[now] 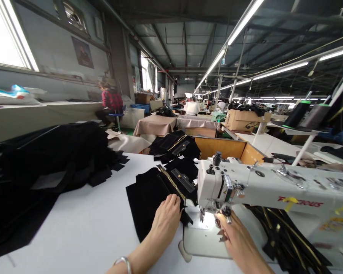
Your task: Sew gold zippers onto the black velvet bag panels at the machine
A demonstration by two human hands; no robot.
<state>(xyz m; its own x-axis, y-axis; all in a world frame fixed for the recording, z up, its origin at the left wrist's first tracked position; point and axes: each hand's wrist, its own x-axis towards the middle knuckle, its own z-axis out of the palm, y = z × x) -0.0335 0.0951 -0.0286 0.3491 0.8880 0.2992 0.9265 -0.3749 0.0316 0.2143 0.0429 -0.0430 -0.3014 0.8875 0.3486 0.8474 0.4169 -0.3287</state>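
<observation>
My left hand [167,215] lies on a black fabric piece [145,194] left of the sewing machine [254,186], its fingers bent together at the edge of the cloth. A gold zipper [173,182] runs across the fabric above that hand. My right hand [236,232] is at the right of the needle area, its fingers closed around small scissors [222,236] whose blades point down to the left. The lit metal machine bed [205,241] shows between both hands.
A large heap of black fabric [74,156] covers the left side of the white table [82,228]. Black strips with gold zippers [282,232] lie under the machine arm. Thread cones [297,114] stand at the right. A person in a checked shirt [112,99] sits far back left.
</observation>
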